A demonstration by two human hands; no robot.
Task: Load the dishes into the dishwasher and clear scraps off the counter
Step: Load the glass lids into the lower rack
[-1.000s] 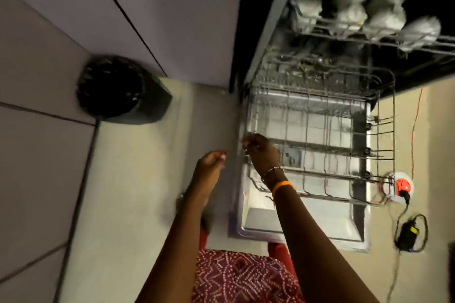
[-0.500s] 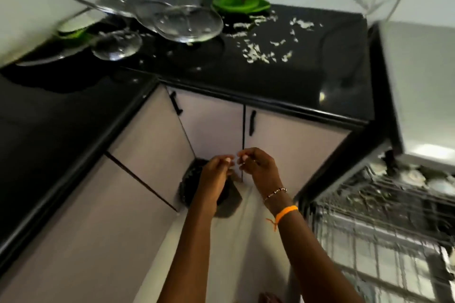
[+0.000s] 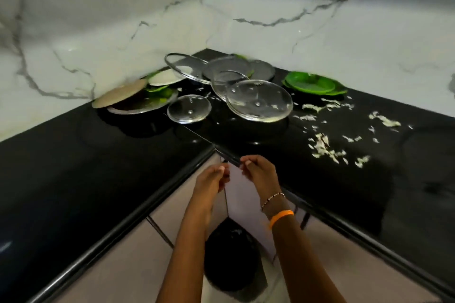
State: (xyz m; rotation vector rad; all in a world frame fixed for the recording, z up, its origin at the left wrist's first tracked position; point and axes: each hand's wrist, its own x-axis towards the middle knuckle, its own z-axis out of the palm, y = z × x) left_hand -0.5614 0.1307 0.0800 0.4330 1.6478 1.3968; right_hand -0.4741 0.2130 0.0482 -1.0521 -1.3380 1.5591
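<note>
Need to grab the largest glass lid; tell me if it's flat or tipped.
Tipped: the largest glass lid leans on another lid, its near rim on the counter.

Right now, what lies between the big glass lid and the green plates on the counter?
In the head view, bare black counter separates the big glass lid from the green plates, apart from one small scrap.

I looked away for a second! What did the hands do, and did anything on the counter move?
The view swung up from the dishwasher rack to the counter corner. The right hand let go of the rack's wire, and both hands rose to the counter edge, the left hand close beside it, each grip empty. Since half a second ago the glass lids, green plates and scraps stayed put.
</note>
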